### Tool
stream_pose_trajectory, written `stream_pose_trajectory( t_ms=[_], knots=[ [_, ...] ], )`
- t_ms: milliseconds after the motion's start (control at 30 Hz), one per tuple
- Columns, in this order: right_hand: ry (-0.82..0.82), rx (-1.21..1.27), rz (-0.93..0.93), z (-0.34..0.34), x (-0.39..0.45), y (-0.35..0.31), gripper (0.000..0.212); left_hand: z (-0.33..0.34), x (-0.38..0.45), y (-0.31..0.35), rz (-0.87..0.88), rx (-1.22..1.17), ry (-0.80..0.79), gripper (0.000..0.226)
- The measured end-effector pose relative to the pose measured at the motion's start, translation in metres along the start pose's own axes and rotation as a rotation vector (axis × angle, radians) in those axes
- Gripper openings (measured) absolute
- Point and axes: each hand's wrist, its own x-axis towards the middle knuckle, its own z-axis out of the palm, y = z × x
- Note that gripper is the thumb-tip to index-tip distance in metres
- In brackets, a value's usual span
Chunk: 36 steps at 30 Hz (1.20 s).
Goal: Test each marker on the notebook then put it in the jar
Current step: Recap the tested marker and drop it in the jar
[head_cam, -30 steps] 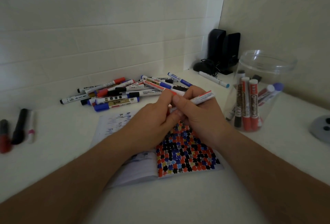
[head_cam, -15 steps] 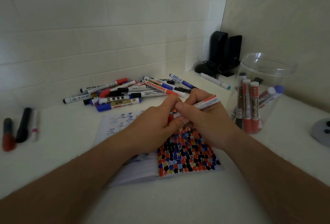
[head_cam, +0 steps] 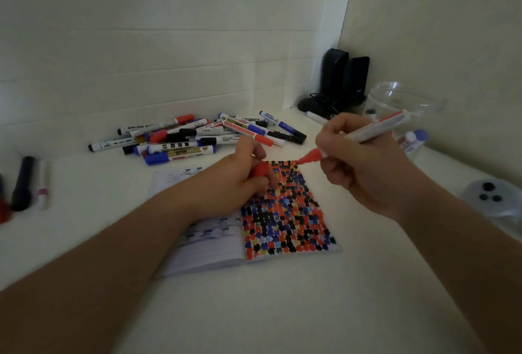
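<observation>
Two hands up, our right hand (head_cam: 364, 167) gripping uncapped red marker (head_cam: 370, 132), long axis diagonal, tip down-left over notebook (head_cam: 285, 212) top edge, our left hand (head_cam: 237, 181) pinching red cap (head_cam: 261, 170), clear plastic jar (head_cam: 404, 102) right.

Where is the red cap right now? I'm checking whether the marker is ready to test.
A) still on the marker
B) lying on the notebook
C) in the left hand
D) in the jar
C: the left hand grips the red cap, while the right hand holds the uncapped marker with its red tip bare.
</observation>
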Motion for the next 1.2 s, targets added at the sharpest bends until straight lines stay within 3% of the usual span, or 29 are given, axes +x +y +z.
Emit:
stream_pose_trajectory(
  t_ms=[100, 333, 567, 1200],
  knots=[
    [-0.094, -0.142, 0.037, -0.010, -0.021, 0.013, 0.021, 0.008, -0.004, 0.008, 0.044, -0.010, -0.046, 0.026],
    [0.135, -0.303, 0.066, -0.019, -0.051, 0.048, 0.021, 0.027, -0.005, 0.015, 0.191, 0.182, -0.141, 0.027],
    [0.136, -0.519, 0.077, -0.022, -0.051, 0.050, 0.028, 0.028, -0.004, 0.012, 0.203, 0.213, -0.167, 0.028],
    [0.097, -0.666, 0.042, -0.017, -0.051, 0.053, 0.028, 0.029, 0.001, 0.010, 0.216, 0.211, -0.180, 0.029]
  ],
)
